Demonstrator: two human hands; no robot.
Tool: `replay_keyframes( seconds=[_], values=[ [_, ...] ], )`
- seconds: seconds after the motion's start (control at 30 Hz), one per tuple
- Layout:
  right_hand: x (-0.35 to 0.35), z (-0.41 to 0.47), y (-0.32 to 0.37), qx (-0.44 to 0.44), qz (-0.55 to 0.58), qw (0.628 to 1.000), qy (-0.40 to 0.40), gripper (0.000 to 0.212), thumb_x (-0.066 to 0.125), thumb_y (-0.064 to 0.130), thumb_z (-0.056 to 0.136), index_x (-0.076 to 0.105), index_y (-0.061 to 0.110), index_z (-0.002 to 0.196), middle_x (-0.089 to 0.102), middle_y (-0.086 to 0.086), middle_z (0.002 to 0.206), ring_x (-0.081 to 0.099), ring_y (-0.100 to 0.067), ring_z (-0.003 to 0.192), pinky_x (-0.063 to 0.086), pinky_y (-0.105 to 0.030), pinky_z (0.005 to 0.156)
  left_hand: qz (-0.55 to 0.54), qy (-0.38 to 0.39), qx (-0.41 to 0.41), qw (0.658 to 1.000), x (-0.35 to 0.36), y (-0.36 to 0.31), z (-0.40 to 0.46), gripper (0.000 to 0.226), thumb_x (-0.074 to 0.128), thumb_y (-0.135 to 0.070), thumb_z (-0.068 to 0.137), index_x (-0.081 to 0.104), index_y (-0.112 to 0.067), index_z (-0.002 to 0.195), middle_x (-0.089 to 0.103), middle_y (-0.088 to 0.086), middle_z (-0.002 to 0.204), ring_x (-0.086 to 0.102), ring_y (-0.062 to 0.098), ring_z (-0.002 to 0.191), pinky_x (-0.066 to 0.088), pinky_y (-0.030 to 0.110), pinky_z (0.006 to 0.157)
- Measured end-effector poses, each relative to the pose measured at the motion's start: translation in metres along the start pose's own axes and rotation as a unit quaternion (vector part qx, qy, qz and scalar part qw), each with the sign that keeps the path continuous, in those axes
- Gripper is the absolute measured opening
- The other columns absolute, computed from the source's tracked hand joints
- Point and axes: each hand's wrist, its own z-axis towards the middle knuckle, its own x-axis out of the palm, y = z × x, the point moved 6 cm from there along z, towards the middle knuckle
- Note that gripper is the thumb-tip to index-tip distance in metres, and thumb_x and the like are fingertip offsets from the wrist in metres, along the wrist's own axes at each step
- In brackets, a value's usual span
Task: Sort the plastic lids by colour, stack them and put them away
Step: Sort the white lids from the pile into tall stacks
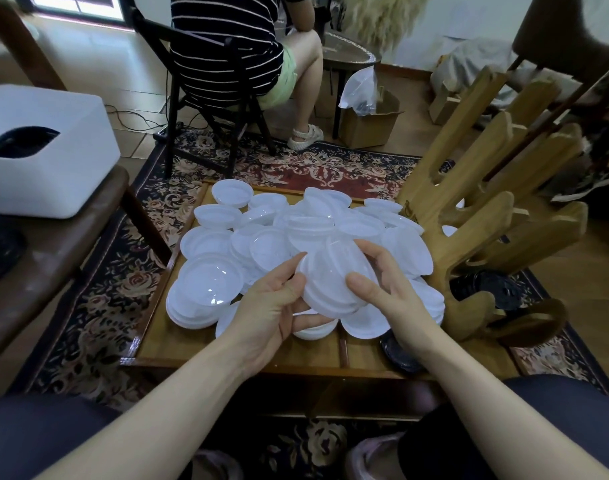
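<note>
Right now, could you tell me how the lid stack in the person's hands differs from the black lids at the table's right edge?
The held stack is translucent white; the black lids are dark. The held stack is lifted and tilted, gripped by the left hand and right hand; the black lids lie flat on the table, untouched. Both are round plastic lids.

Lids point(213, 284) heaped on table point(178, 348); rack point(476, 216) right; box point(46, 150) left
</note>
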Motion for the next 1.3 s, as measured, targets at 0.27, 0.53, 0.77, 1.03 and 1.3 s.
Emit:
replay_keyframes(
  seconds=[0.27,0.53,0.77,1.03,1.3],
  values=[
    [0.003,0.0,-0.007,0.003,-0.093,0.995,0.022,0.078,0.076,0.053,0.064,0.044,0.036,0.132,0.049,0.015,0.135,0.048,-0.005,0.126,0.046,-0.037,0.104,0.015,0.007,-0.001,1.0,0.005,-0.002,-0.003,0.043,0.054,-0.03,0.085,0.063,-0.017,0.126,0.072,0.008,0.119,0.072,0.027,0.101,0.063,0.039,0.074],
    [0.006,-0.003,0.001,-0.05,-0.21,0.976,0.011,0.075,0.077,0.053,0.065,0.035,0.046,0.127,0.039,0.027,0.131,0.036,0.008,0.127,0.035,-0.009,0.096,0.071,0.003,0.014,0.997,0.006,-0.002,-0.005,0.057,0.078,-0.025,0.077,0.059,-0.02,0.13,0.075,0.008,0.11,0.073,0.025,0.097,0.062,0.039,0.078],
    [0.014,-0.006,0.0,-0.055,-0.226,0.971,0.05,0.084,0.083,0.048,0.068,0.034,0.037,0.135,0.037,0.021,0.135,0.034,0.008,0.128,0.032,-0.002,0.094,0.105,-0.06,0.025,0.992,-0.005,0.003,-0.004,0.038,0.069,-0.007,0.083,0.068,-0.026,0.116,0.077,0.003,0.096,0.073,0.022,0.084,0.06,0.032,0.06],
    [0.019,-0.01,0.003,-0.031,-0.244,0.969,-0.02,0.088,0.071,0.07,0.054,0.036,0.038,0.128,0.04,0.03,0.123,0.041,0.012,0.118,0.042,-0.02,0.093,0.115,-0.076,0.034,0.99,-0.001,0.003,-0.006,0.03,0.058,-0.004,0.093,0.068,-0.027,0.111,0.077,-0.001,0.094,0.072,0.01,0.08,0.056,0.023,0.056],
    [0.01,0.003,0.006,-0.045,-0.248,0.965,0.072,0.08,0.079,0.06,0.062,0.038,0.046,0.129,0.04,0.03,0.132,0.034,0.012,0.127,0.032,-0.008,0.099,0.079,-0.057,0.003,0.995,-0.008,0.004,0.001,0.056,0.076,-0.022,0.067,0.064,-0.024,0.121,0.074,0.005,0.112,0.073,0.023,0.093,0.059,0.031,0.062]
  ],
)
